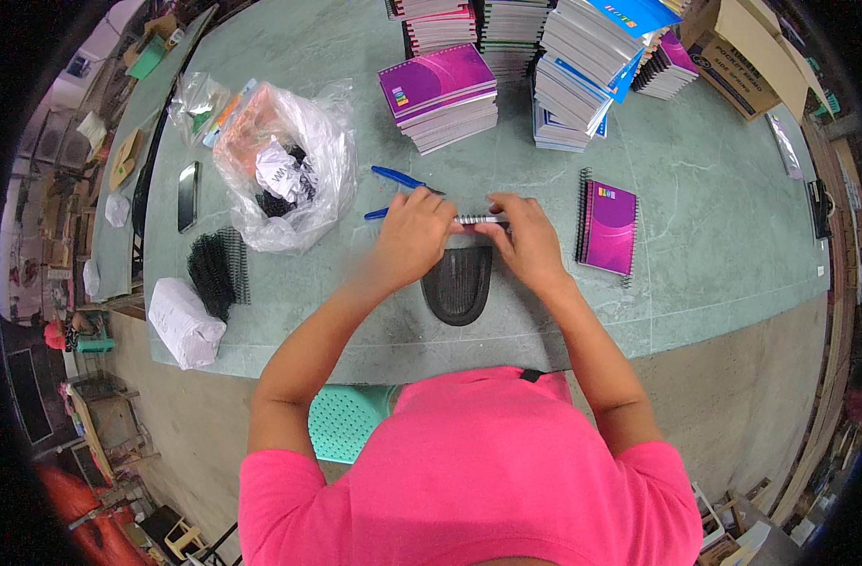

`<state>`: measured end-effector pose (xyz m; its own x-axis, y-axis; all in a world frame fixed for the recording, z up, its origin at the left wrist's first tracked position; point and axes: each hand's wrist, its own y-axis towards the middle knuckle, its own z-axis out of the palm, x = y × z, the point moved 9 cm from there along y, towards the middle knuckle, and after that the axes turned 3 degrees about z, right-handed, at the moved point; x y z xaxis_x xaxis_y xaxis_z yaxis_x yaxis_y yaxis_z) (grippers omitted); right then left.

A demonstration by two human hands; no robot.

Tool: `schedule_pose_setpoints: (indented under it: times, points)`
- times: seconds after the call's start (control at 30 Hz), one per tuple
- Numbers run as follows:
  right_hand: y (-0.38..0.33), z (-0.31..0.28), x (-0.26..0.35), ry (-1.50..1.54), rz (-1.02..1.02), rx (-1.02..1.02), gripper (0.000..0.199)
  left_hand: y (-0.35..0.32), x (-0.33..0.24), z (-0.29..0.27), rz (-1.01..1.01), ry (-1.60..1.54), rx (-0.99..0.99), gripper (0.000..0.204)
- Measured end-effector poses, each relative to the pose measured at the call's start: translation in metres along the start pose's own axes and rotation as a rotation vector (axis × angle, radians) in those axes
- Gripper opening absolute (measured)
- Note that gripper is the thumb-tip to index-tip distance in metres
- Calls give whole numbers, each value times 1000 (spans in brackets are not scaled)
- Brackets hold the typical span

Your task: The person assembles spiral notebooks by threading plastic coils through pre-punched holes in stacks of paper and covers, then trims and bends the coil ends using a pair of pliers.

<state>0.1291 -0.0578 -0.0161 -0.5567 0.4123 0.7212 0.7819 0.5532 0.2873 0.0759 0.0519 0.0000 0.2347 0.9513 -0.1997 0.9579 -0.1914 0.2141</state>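
Both hands pinch a thin spiral-bound notebook [480, 220] held on edge, its wire coil turned up. My left hand [414, 234] is closed on its left end and my right hand [529, 238] on its right end; most of its pages are hidden. Just below lies a black, ribbed, sole-shaped rubber pad [456, 291]. Beside my left hand rest pliers with blue handles [399, 176], partly covered by the hand. To the right, a purple notebook [610, 226] lies flat with dark coils along its left edge.
Stacks of purple notebooks [445, 94] and blue-covered notebooks [582, 90] stand at the back, with a cardboard box [737, 71] at far right. On the left are a clear plastic bag [308, 212], a phone [188, 196], black coils [221, 269] and a white wrapped bundle [185, 323].
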Motion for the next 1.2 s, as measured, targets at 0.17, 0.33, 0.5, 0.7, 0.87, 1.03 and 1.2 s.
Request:
schedule_pose_setpoints:
  times: [0.17, 0.33, 0.5, 0.7, 0.87, 1.03, 1.2]
  points:
    - [-1, 1, -5, 20, 67, 39, 28, 6, -4, -16, 27, -145, -172, 30]
    - [-2, 0, -5, 35, -48, 22, 28, 12, -2, 2, 39, -84, 7, 31]
    - [-4, 4, -23, 308, 135, 40, 21, 15, -8, 1, 55, -91, -55, 28]
    - [-2, 3, -25, 375, 81, 40, 19, 20, -19, -6, 69, -67, -56, 25]
    - [-1, -11, -33, 485, 190, -173, 18, 17, -6, 18, 19, 29, 134, 24]
    - [-6, -8, -32, 345, 73, -75, 20, 22, -21, -7, 72, -29, -73, 22]
    - [-6, -16, -26, 238, 32, -78, 19, 18, -18, 6, 90, -98, -3, 21]
